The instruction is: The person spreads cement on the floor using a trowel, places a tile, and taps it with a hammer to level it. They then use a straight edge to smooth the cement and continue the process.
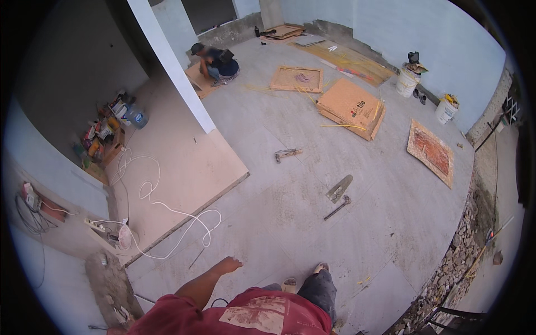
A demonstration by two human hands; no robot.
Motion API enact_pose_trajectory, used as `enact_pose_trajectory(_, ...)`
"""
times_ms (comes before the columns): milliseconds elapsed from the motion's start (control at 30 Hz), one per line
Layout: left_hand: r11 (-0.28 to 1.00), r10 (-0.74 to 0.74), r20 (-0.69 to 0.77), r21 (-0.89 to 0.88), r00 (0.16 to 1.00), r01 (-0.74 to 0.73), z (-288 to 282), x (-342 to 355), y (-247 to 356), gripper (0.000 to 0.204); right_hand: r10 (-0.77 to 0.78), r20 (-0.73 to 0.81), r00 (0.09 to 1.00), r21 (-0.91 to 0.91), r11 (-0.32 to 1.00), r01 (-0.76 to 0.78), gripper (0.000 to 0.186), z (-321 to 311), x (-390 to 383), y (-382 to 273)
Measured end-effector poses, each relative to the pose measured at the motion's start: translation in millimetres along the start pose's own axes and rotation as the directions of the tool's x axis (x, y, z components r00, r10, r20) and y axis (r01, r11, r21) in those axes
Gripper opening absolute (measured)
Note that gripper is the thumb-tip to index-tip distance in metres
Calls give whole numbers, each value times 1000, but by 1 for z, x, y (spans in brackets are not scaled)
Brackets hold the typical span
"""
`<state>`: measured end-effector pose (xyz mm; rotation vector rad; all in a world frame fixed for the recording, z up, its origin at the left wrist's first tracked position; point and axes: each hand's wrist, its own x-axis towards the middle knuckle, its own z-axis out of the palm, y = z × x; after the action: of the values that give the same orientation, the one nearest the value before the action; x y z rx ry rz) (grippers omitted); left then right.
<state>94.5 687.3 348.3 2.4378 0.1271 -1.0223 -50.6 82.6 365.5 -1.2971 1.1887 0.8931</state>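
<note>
My left arm reaches out over the grey tiled floor (254,212). At its end my left hand (228,265) is closed, fingers curled in; the inside of it is hidden. My right hand is out of view. A thin dark rod (196,258) lies on the tiles just left of my left hand, closest to it. Farther ahead a flat trowel (339,188) and a hammer (337,207) lie side by side, apart from me. Another hammer-like tool (287,154) rests beyond them, its exact kind unclear.
White cable (207,234) loops over the raised floor edge (190,218) at left. Tile cartons (352,109) lie ahead, a stained board (431,151) right. Another person (220,64) crouches far off. Buckets (407,81) stand by the wall; rubble (446,273) borders the right edge.
</note>
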Motion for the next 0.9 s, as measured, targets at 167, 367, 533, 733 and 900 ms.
enact_pose_trajectory(167,900,-236,-136,-405,962,163,-116,85,111,59,89,-1,996,-123,988,-88,29,4,54,-128)
enact_pose_trajectory(367,881,-259,31,-403,965,249,-176,154,162,43,81,-54,995,-297,950,-93,35,-22,167,-351)
enact_pose_trajectory(533,844,-273,133,-443,953,303,-206,218,141,45,-419,40,907,-228,880,417,32,63,142,-668)
enact_pose_trajectory(733,841,-308,251,-380,918,386,-268,327,104,49,-674,-67,735,-9,737,675,30,185,117,-870)
enact_pose_trajectory(900,563,-485,282,-624,828,542,-435,407,123,43,-458,-65,887,-254,867,429,31,250,149,-920)
